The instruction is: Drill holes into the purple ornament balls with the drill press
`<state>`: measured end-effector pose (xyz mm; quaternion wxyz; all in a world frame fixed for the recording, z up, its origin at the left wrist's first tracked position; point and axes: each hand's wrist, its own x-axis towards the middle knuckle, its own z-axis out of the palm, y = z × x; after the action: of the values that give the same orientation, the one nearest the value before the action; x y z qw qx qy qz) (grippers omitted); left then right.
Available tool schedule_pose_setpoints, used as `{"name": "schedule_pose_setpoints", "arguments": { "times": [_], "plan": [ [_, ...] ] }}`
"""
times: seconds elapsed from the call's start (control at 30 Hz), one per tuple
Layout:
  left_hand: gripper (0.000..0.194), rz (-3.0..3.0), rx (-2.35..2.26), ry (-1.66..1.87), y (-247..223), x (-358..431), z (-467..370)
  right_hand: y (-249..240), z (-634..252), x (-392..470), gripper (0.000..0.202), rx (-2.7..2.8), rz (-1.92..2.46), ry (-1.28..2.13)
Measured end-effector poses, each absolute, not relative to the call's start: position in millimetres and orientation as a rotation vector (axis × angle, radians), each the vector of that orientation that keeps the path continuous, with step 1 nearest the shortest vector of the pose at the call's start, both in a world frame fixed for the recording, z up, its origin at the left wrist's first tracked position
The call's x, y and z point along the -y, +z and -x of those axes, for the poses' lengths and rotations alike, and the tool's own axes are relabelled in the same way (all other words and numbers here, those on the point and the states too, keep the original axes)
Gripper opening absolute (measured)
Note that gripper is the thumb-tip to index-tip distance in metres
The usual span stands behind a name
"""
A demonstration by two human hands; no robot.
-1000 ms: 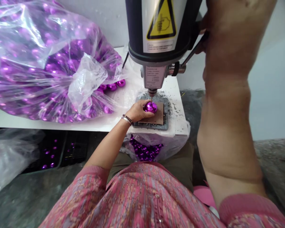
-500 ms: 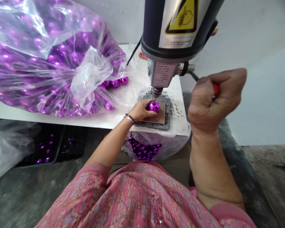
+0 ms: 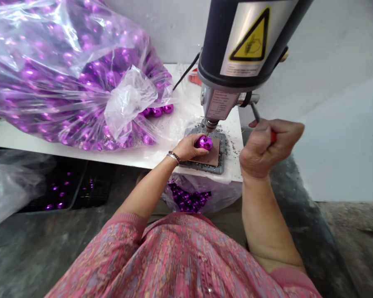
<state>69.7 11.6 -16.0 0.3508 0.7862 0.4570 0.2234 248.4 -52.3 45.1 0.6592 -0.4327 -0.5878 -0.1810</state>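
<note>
A: What did your left hand [image 3: 189, 148] have under the drill press [image 3: 230, 58]?

B: A faceted purple ball [image 3: 205, 143], pinched between your thumb and fingers. It sat directly below the drill press, above the brown board [image 3: 211, 158], with the drill bit [image 3: 207, 135] at its top. Whether the tip had entered the ball could not be told.

A: And your right hand [image 3: 262, 145]?

B: It was closed in a fist round the red grip [image 3: 273, 136] of the feed lever [image 3: 255, 112], to the right of the drill press.

A: What lay beneath the board?

B: The grey base plate [image 3: 221, 166] of the drill press, on the white table [image 3: 121, 159]. Dark shavings [image 3: 233, 150] were scattered on and around that plate.

A: Other stock?

B: A large clear plastic bag [image 3: 65, 82], full of purple balls, stood left of the drill press, with a few loose balls [image 3: 168, 108] between the two. Lower down, in front of the drill press, an open plastic bag [image 3: 222, 198] held more shiny purple pieces [image 3: 189, 200].
</note>
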Motion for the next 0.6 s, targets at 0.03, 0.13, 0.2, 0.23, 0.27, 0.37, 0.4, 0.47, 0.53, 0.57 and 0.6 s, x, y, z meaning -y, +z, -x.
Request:
{"name": "schedule_pose_setpoints", "arguments": {
  "times": [0.03,0.13,0.2,0.23,0.27,0.37,0.4,0.47,0.53,0.57,0.6],
  "plan": [
    [0.056,-2.033,-1.187,0.587,-16,-11,-70,42,-248,52,0.022,1.326,0.973,-0.402],
    [0.06,-2.016,-1.205,0.594,-16,-10,-72,42,-246,50,0.025,1.292,0.946,-0.387],
    [0.059,-2.0,-1.213,0.585,-14,-9,-73,56,-246,48,0.031,1.249,0.947,-0.386],
    [0.058,-1.986,-1.218,0.579,-13,-9,-74,68,-246,46,0.034,1.231,0.963,-0.371],
    [0.057,-1.967,-1.224,0.579,-12,-8,-74,81,-247,44,0.037,1.211,0.989,-0.355],
    [0.057,-1.892,-1.215,0.62,-9,-2,-67,120,-248,35,0.038,1.196,1.13,-0.154],
    [0.057,-1.871,-1.191,0.633,-8,1,-62,130,-248,33,0.035,1.187,1.158,-0.095],
    [0.059,-1.853,-1.105,0.605,-5,10,-51,141,-247,29,0.029,1.157,1.182,-0.009],
    [0.062,-1.875,-0.968,0.458,-1,21,-40,144,-245,28,0.024,1.112,1.175,0.023],
    [0.064,-1.89,-0.892,0.358,2,26,-35,143,-244,28,0.023,1.097,1.171,0.025],
    [0.067,-1.903,-0.826,0.263,5,30,-31,141,-243,29,0.023,1.094,1.173,0.023]
  ]
}}
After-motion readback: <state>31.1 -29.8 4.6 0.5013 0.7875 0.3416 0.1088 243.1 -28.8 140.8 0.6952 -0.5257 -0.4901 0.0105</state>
